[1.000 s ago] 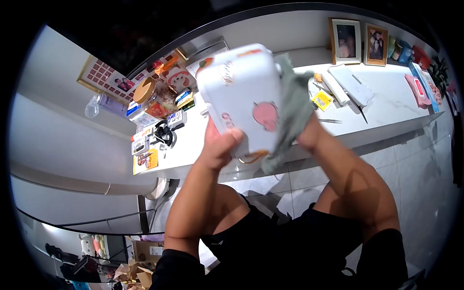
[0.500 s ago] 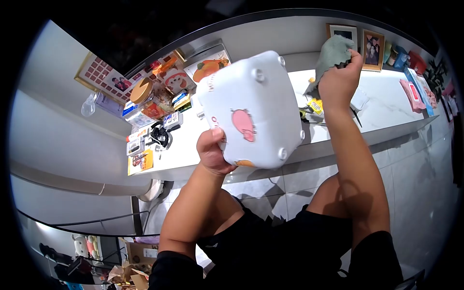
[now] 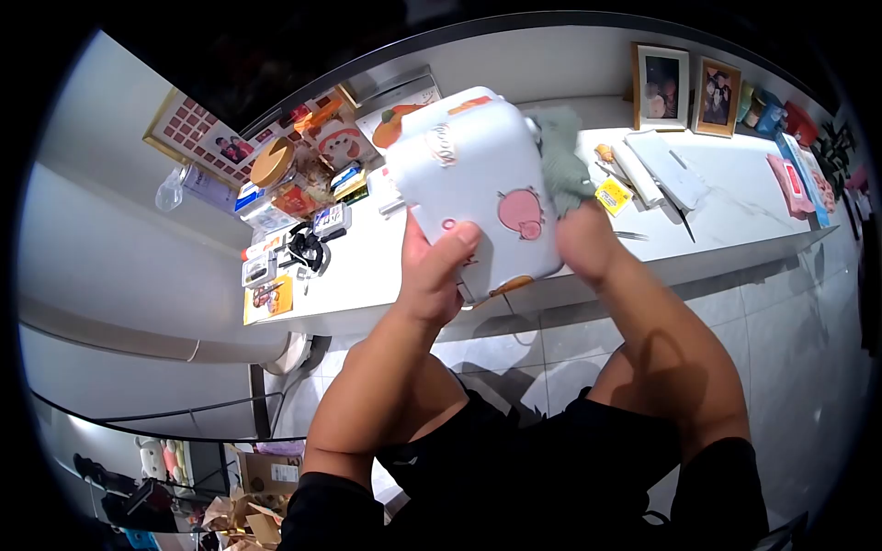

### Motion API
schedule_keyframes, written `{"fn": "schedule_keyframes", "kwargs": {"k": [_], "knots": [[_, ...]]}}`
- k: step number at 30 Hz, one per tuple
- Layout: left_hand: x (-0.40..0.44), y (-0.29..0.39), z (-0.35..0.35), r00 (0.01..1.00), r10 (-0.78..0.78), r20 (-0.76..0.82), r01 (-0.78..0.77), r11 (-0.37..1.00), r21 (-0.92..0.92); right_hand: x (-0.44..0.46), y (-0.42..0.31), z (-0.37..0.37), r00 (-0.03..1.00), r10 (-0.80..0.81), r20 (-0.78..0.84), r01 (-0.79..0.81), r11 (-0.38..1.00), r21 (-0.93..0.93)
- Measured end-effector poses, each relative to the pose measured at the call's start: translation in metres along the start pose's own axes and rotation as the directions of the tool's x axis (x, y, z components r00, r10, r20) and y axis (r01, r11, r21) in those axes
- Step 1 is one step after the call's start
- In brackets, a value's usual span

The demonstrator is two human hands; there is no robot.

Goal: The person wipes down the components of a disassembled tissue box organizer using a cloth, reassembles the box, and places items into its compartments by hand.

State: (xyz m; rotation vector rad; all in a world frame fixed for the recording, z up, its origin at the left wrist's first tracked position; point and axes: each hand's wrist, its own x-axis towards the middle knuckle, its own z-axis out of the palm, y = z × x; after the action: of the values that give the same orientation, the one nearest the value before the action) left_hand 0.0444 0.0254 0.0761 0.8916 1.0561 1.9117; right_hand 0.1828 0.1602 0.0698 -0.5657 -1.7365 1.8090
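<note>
My left hand [image 3: 435, 266] grips the lower left side of a white rounded box [image 3: 482, 197], its thumb across the front face. The box is held tilted above the table; a pink pig picture, lettering and an orange patch at the bottom edge mark it. My right hand [image 3: 586, 241] is beside the box's right side, holding a grey-green cloth [image 3: 562, 156] bunched up against that side. The fingers of my right hand are partly hidden behind the wrist and the box.
On the white table [image 3: 735, 202] lie a yellow packet [image 3: 613, 196], a white roll [image 3: 634, 170] and a pink wipes pack [image 3: 787, 184]. Picture frames [image 3: 661, 87] stand at the back right. A lidded jar [image 3: 273, 165] and black straps [image 3: 308, 246] are on the left.
My right hand has brought the cloth left and down to the box's right side. The box has turned, so its footed underside no longer shows and more of the front face does.
</note>
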Motion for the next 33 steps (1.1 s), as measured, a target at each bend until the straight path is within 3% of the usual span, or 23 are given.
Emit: {"fn": "schedule_keyframes", "kwargs": {"k": [3, 4, 5, 6, 7, 9, 10, 13, 14, 15, 17, 18, 20, 21, 23, 24, 25, 26, 28, 29, 31, 32, 33], "knots": [[0.008, -0.005, -0.017, 1.0, -0.005, -0.021, 0.005, 1.0, -0.009, -0.013, -0.013, 0.013, 0.995, 0.07, -0.066, -0.072, 0.997, -0.023], [0.014, 0.0, -0.025, 1.0, -0.014, -0.008, 0.014, 0.999, -0.039, -0.018, -0.007, 0.021, 0.997, -0.082, 0.009, 0.083, 0.994, -0.073], [0.019, 0.007, -0.03, 0.999, -0.05, -0.003, 0.05, 0.993, -0.103, -0.02, -0.005, 0.029, 0.977, -0.212, -0.018, 0.209, 0.975, -0.079], [0.018, 0.015, -0.028, 0.998, -0.052, 0.032, 0.053, 0.998, -0.046, -0.022, -0.005, 0.037, 0.94, -0.337, -0.045, 0.332, 0.939, -0.094], [0.013, 0.018, -0.027, 0.996, -0.064, 0.061, 0.064, 0.998, 0.009, -0.023, -0.007, 0.037, 0.943, -0.332, -0.031, 0.327, 0.94, -0.097], [0.001, 0.013, -0.018, 0.992, -0.106, 0.065, 0.102, 0.993, 0.054, -0.009, -0.014, 0.019, 1.0, 0.011, -0.008, -0.009, 0.983, 0.186], [-0.005, 0.01, -0.005, 0.991, -0.132, -0.003, 0.132, 0.99, 0.048, -0.002, -0.014, 0.005, 0.997, 0.047, 0.054, -0.056, 0.981, 0.186], [0.013, -0.001, -0.019, 1.0, -0.002, -0.01, 0.003, 0.991, 0.133, -0.004, -0.003, 0.01, 0.999, 0.051, -0.005, -0.049, 0.987, 0.152], [0.025, -0.001, -0.025, 0.997, 0.076, -0.036, -0.071, 0.991, 0.116, -0.01, 0.0, 0.019, 0.966, -0.256, -0.036, 0.25, 0.96, -0.128], [0.037, 0.006, -0.033, 0.996, 0.086, -0.032, -0.085, 0.996, 0.036, -0.006, 0.004, 0.025, 0.957, -0.291, -0.011, 0.287, 0.947, -0.147], [0.04, 0.021, -0.035, 0.977, 0.177, -0.118, -0.173, 0.984, 0.042, 0.013, 0.003, 0.01, 0.994, -0.112, 0.012, 0.112, 0.992, -0.048], [0.041, 0.024, -0.041, 0.964, 0.221, -0.149, -0.218, 0.975, 0.038, 0.023, -0.001, 0.004, 0.993, -0.076, -0.09, 0.084, 0.993, 0.089], [0.038, 0.027, -0.051, 0.932, 0.284, -0.223, -0.288, 0.957, 0.015, 0.047, 0.003, -0.02, 0.891, -0.205, -0.405, 0.25, 0.966, 0.063], [0.037, 0.028, -0.059, 0.931, 0.294, -0.218, -0.302, 0.953, -0.005, 0.062, 0.015, -0.049, 0.849, -0.231, -0.476, 0.223, 0.972, -0.074], [0.032, 0.029, -0.056, 0.896, 0.31, -0.318, -0.319, 0.947, 0.026, 0.07, 0.024, -0.077, 0.822, -0.193, -0.536, 0.124, 0.979, -0.162], [0.031, 0.028, -0.06, 0.894, 0.311, -0.324, -0.32, 0.947, 0.025, 0.071, 0.029, -0.091, 0.858, -0.093, -0.505, -0.065, 0.956, -0.286], [0.032, 0.025, -0.065, 0.903, 0.282, -0.324, -0.302, 0.953, -0.01, 0.07, 0.03, -0.101, 0.872, 0.014, -0.489, -0.242, 0.882, -0.405], [0.032, 0.024, -0.069, 0.912, 0.253, -0.323, -0.282, 0.958, -0.045, 0.069, 0.031, -0.111, 0.898, 0.082, -0.432, -0.365, 0.685, -0.631], [0.03, 0.023, -0.07, 0.928, 0.191, -0.319, -0.24, 0.963, -0.121, 0.065, 0.019, -0.117, 0.878, 0.19, -0.438, -0.463, 0.11, -0.88], [0.027, 0.022, -0.068, 0.942, 0.126, -0.312, -0.193, 0.961, -0.196, 0.062, 0.016, -0.116, 0.879, 0.191, -0.436, -0.46, 0.108, -0.881], [0.021, 0.025, -0.051, 0.93, 0.108, -0.351, -0.152, 0.983, -0.1, 0.043, -0.007, -0.087, 0.906, -0.112, -0.408, -0.373, 0.241, -0.896], [0.019, 0.027, -0.047, 0.946, 0.051, -0.321, -0.11, 0.98, -0.169, 0.04, 0.001, -0.069, 0.952, -0.26, -0.16, -0.065, 0.339, -0.938], [0.016, 0.029, -0.043, 0.957, -0.002, -0.289, -0.068, 0.971, -0.231, 0.035, 0.01, -0.046, 0.903, -0.421, 0.081, 0.258, 0.384, -0.886]]}}
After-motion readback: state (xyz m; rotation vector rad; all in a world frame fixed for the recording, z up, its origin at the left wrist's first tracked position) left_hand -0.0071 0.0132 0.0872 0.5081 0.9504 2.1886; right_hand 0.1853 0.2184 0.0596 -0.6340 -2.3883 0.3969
